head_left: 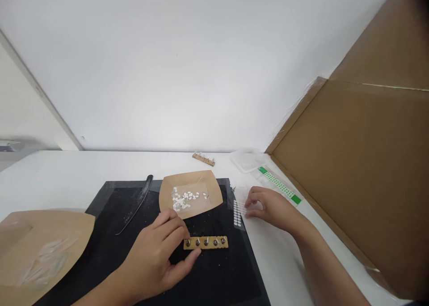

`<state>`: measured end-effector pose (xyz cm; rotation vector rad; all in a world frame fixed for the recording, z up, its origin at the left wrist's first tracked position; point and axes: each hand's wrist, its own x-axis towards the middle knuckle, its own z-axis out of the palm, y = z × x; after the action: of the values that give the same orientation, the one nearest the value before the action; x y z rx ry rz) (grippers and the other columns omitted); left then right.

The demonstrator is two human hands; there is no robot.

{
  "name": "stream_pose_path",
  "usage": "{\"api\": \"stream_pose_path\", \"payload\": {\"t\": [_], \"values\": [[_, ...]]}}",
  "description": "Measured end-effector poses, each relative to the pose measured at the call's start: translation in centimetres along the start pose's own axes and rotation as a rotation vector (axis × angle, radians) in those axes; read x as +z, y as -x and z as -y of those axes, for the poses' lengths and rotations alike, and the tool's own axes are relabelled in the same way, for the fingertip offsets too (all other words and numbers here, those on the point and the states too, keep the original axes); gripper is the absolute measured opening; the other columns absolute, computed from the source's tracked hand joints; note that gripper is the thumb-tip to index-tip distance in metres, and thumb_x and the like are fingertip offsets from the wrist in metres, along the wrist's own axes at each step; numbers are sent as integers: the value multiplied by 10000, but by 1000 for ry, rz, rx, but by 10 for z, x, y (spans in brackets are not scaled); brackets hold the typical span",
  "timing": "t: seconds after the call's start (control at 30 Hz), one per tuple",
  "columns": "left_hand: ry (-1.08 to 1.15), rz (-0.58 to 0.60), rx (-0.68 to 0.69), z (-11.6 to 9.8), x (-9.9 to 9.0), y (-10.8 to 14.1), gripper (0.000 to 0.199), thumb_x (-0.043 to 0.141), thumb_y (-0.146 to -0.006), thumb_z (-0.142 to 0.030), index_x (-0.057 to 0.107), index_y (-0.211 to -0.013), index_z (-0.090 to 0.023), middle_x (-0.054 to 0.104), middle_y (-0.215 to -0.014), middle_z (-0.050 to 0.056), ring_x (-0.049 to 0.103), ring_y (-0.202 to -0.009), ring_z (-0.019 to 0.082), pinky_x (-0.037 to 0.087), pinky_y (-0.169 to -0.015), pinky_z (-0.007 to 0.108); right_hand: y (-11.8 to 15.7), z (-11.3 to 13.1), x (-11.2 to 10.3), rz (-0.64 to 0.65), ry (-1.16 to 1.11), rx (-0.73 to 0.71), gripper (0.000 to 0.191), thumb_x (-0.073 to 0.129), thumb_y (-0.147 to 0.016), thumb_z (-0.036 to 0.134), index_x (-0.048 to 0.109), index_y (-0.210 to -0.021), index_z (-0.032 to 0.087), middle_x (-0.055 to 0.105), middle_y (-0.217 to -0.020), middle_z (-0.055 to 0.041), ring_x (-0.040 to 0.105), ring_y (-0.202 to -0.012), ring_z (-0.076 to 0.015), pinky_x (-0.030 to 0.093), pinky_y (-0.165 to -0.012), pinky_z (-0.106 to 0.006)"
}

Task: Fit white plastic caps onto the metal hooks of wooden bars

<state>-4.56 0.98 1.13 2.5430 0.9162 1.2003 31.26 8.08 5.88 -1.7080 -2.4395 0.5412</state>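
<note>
My left hand (161, 248) lies over the black mat, its fingers and thumb closed on the left end of a small wooden strip (211, 243). A row of several dark round holders with short white pieces standing in them runs along this strip. To the right, my right hand (268, 207) has its thumb and index finger curled at the right edge of a clear sheet of white oval stickers (237, 213). Whether a single sticker is between those fingertips is too small to tell. Beyond the left hand, a brown paper tray (166, 194) holds many loose white ovals.
A second brown paper tray (80, 223) with clear slips is at left. A dark curved tool (140, 200) lies on the black mat (134, 243). Farther back are another wooden strip (203, 159), a clear plastic lid (246, 160) and a green-ended sticker strip (279, 185). Cardboard (362, 163) stands at right.
</note>
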Motion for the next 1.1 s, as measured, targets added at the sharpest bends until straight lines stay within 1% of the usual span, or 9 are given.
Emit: {"api": "stream_pose_path", "payload": {"t": [0.23,0.47,0.63,0.8,1.0,1.1], "values": [[-23,-25,12,-1,-1,-2,112,725,-937,-210,621,-910,-177,628,-789,59,536,-808,238,535,-737,387,1,5,3,-7,45,-13,132,838,-896,374,791,-868,254,762,-977,-19,706,-897,-235,493,-785,-341],[-18,-24,24,-4,-3,-4,119,725,-913,-239,626,-925,-174,629,-798,69,544,-803,258,537,-728,414,5,10,4,-36,115,-14,121,804,-914,363,793,-860,255,783,-969,-29,717,-857,-244,458,-730,-337],[-16,1,20,-4,-4,-5,124,713,-903,-256,617,-919,-179,628,-796,70,550,-803,265,536,-709,414,7,14,3,-43,131,-45,111,759,-920,320,792,-841,251,786,-941,-34,716,-835,-240,459,-720,-331],[8,27,11,-2,-3,-1,154,718,-889,-284,613,-938,-183,628,-823,74,552,-829,273,538,-728,433,6,16,5,-38,89,-85,152,689,-940,244,775,-815,245,786,-899,-26,717,-808,-217,470,-708,-317],[6,35,10,-1,-3,-1,141,717,-887,-266,610,-940,-191,634,-830,72,559,-828,272,548,-748,446,5,14,5,-52,-5,-138,140,707,-935,248,767,-808,244,782,-868,-21,712,-774,-201,492,-691,-306],[3,33,25,-2,-4,-2,142,718,-891,-260,610,-946,-186,637,-831,75,563,-823,272,551,-739,445,5,9,0,-99,-58,-167,145,698,-951,265,754,-819,240,777,-861,-22,705,-764,-199,500,-682,-305]]}}
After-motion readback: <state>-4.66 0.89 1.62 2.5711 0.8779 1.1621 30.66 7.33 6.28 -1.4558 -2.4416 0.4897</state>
